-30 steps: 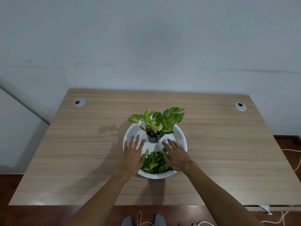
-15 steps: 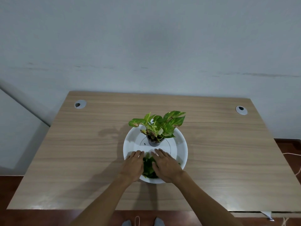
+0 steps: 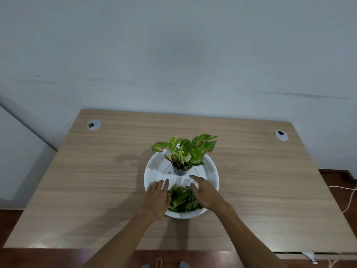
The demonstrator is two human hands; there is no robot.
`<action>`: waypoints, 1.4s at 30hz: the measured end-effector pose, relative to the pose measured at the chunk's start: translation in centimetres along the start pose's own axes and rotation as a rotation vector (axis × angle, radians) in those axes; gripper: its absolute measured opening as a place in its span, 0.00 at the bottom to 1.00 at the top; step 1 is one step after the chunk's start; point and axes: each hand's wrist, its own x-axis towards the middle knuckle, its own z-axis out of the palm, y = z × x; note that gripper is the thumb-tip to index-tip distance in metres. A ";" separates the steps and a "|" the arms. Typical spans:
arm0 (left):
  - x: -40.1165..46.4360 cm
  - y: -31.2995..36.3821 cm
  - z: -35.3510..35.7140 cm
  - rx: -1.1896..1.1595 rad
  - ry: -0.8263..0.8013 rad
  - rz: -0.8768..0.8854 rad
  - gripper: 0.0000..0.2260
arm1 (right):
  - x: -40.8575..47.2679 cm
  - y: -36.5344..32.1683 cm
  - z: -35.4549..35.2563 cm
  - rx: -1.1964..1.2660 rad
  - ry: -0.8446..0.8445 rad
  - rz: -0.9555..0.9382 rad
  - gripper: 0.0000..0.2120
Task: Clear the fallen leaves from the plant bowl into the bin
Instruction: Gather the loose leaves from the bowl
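Note:
A round white plant bowl (image 3: 154, 171) stands in the middle of the wooden desk. A small dark pot with a green, yellow-flecked plant (image 3: 185, 151) sits at its centre. A heap of loose green leaves (image 3: 182, 200) lies in the near part of the bowl. My left hand (image 3: 157, 198) rests on the heap's left side, fingers flat and together. My right hand (image 3: 205, 192) presses against the right side, fingers spread. Both palms flank the heap; neither has lifted any leaves. No bin is in view.
The desk (image 3: 96, 190) stands against a pale wall, with grey cable grommets at the back left (image 3: 94, 124) and back right (image 3: 281, 135). White cables (image 3: 345, 202) trail on the red-brown floor to the right. My feet show below the desk's front edge.
Both hands slid toward me from the bowl's middle, raking the leaves into a tighter heap at the near rim. They then parted a little, and more of the heap shows between them.

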 end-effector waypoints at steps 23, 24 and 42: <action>0.7 4.1 -1.7 -0.788 -0.364 -0.365 0.17 | -0.2 -3.0 2.5 0.026 -0.246 0.200 0.14; 0.7 3.9 -1.6 -0.799 -0.343 -0.361 0.15 | -0.2 -3.0 2.6 0.028 -0.237 0.197 0.14; 1.5 0.2 -0.2 -0.483 -0.088 -0.123 0.19 | -2.0 -1.5 4.1 -0.373 -0.026 -0.244 0.20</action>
